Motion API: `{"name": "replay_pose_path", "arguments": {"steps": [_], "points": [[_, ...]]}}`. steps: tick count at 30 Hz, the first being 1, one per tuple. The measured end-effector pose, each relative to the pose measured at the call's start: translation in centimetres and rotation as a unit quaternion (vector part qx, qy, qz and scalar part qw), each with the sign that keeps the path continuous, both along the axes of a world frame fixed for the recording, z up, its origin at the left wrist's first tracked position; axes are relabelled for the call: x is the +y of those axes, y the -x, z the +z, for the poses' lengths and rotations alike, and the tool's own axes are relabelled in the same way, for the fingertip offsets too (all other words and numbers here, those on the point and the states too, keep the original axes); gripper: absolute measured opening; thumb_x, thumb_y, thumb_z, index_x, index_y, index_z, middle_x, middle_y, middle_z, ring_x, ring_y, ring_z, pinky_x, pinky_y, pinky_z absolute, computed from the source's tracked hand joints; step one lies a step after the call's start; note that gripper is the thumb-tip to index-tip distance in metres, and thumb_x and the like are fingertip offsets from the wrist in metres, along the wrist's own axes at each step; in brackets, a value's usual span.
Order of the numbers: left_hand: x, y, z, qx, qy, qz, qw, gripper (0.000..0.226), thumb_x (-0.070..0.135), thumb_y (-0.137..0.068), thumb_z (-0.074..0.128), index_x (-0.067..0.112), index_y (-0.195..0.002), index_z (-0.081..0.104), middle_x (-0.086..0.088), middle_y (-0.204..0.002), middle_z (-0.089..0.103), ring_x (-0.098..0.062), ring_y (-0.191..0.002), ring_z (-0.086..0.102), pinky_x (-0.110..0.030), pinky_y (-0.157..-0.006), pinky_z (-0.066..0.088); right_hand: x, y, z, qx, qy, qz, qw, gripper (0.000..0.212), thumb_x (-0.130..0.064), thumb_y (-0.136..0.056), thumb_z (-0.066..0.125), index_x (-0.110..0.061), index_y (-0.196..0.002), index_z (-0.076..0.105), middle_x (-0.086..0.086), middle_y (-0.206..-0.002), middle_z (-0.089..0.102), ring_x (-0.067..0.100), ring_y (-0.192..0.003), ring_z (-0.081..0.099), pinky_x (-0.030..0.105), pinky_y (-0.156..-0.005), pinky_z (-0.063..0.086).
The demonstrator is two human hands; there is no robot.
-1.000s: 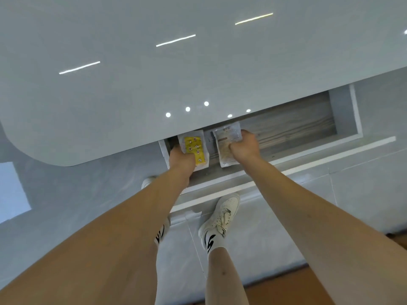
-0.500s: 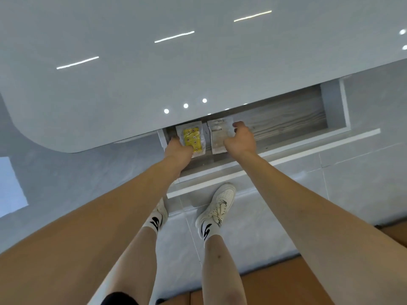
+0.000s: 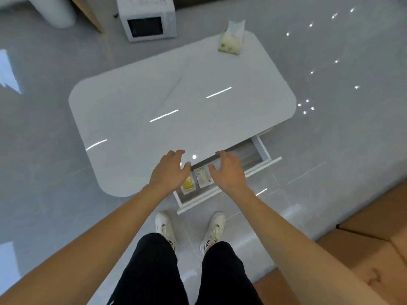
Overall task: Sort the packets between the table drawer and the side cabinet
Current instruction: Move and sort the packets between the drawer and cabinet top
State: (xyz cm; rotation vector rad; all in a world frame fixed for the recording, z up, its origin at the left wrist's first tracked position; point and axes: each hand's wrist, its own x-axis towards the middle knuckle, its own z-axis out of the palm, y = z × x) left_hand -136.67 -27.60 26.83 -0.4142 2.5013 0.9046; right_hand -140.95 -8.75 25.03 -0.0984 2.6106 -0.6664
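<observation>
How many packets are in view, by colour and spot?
Yellow packet in the open drawer: 1
Pale packet in the drawer, beside the yellow one: 1
Pale packet with a white top on the table, far edge: 1
Total: 3
Neither the left hand nor the right hand holds one.
</observation>
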Motion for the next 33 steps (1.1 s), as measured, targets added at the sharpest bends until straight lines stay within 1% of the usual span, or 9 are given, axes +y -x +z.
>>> {"name": "replay_pose_path", "arguments": {"steps": [4,8,11,14,16,19,23,27,33], "points": [[-0.9,0.0,9.2,0.100,0.045,-0.078,0.991,0.058,0.047,-0.103,0.041,0.024,-0.156,0.033,-0.004,-0.153,0.043,-0.025,-0.138,0.042,-0.042,-0.104,0.043,0.5,-1.8,10.2,0.105,0.003,0.002,0.994,0.052,-0.044,-0.097,0.057,-0.016,-0.142,0.052,0.006,-0.138,0.056,0.028,-0.127,0.048,0.045,-0.102,0.046],[-1.5,-0.5,14.1,0.170,0.098,-0.175,0.965,0.060,0.052,-0.103,0.042,0.026,-0.156,0.031,-0.003,-0.154,0.043,-0.026,-0.137,0.044,-0.044,-0.102,0.046,1.2,-5.0,16.3,0.174,-0.036,-0.021,0.984,0.056,-0.049,-0.096,0.055,-0.019,-0.142,0.052,0.003,-0.141,0.054,0.027,-0.129,0.048,0.046,-0.104,0.045],[-1.5,-1.2,17.4,0.211,0.125,-0.281,0.928,0.062,0.054,-0.101,0.040,0.026,-0.156,0.032,-0.003,-0.153,0.044,-0.026,-0.135,0.045,-0.044,-0.101,0.045,1.9,-9.4,19.3,0.199,-0.074,-0.071,0.975,0.059,-0.051,-0.092,0.056,-0.021,-0.142,0.050,0.003,-0.142,0.053,0.028,-0.131,0.046,0.048,-0.107,0.041],[-0.4,-1.9,20.6,0.252,0.126,-0.369,0.886,0.068,0.059,-0.095,0.031,0.027,-0.155,0.033,-0.001,-0.153,0.045,-0.025,-0.136,0.044,-0.045,-0.102,0.046,2.5,-14.7,21.4,0.221,-0.099,-0.143,0.960,0.060,-0.054,-0.090,0.058,-0.024,-0.141,0.049,0.000,-0.143,0.050,0.027,-0.130,0.045,0.045,-0.105,0.042],[1.4,-2.8,22.6,0.281,0.123,-0.433,0.848,0.066,0.061,-0.096,0.033,0.029,-0.155,0.033,0.000,-0.154,0.044,-0.025,-0.138,0.043,-0.045,-0.105,0.045,3.1,-18.7,22.3,0.219,-0.112,-0.213,0.946,0.061,-0.057,-0.090,0.055,-0.024,-0.140,0.050,0.001,-0.143,0.051,0.027,-0.130,0.045,0.045,-0.104,0.043],[5.4,-5.9,24.5,0.317,0.101,-0.521,0.786,0.062,0.057,-0.098,0.043,0.029,-0.153,0.035,-0.001,-0.153,0.046,-0.025,-0.137,0.044,-0.044,-0.104,0.045,4.1,-26.0,23.2,0.224,-0.123,-0.324,0.911,0.063,-0.062,-0.087,0.051,-0.025,-0.138,0.052,0.001,-0.140,0.053,0.026,-0.128,0.047,0.045,-0.101,0.045],[11.2,-13.0,25.5,0.331,0.049,-0.629,0.702,0.066,0.059,-0.092,0.036,0.025,-0.148,0.044,-0.003,-0.142,0.053,-0.027,-0.128,0.049,-0.045,-0.096,0.048,4.4,-37.2,24.1,0.232,-0.162,-0.435,0.855,0.062,-0.062,-0.086,0.055,-0.025,-0.136,0.053,0.002,-0.140,0.054,0.025,-0.128,0.048,0.044,-0.098,0.046],[16.3,-22.8,25.7,0.340,0.005,-0.709,0.618,0.071,0.061,-0.088,0.034,0.023,-0.146,0.048,-0.002,-0.138,0.056,-0.026,-0.127,0.050,-0.043,-0.092,0.049,4.0,-48.6,24.4,0.212,-0.204,-0.532,0.794,0.062,-0.064,-0.085,0.056,-0.027,-0.135,0.053,-0.002,-0.137,0.053,0.023,-0.122,0.050,0.042,-0.093,0.047],[19.8,-41.0,24.7,0.338,-0.066,-0.794,0.501,0.071,0.060,-0.087,0.038,0.021,-0.145,0.049,-0.003,-0.135,0.057,-0.028,-0.123,0.052,-0.045,-0.089,0.052,0.3,-67.9,24.4,0.189,-0.225,-0.651,0.700,0.066,-0.061,-0.087,0.055,-0.025,-0.142,0.048,0.000,-0.143,0.048,0.024,-0.129,0.045,0.042,-0.098,0.045]]}}
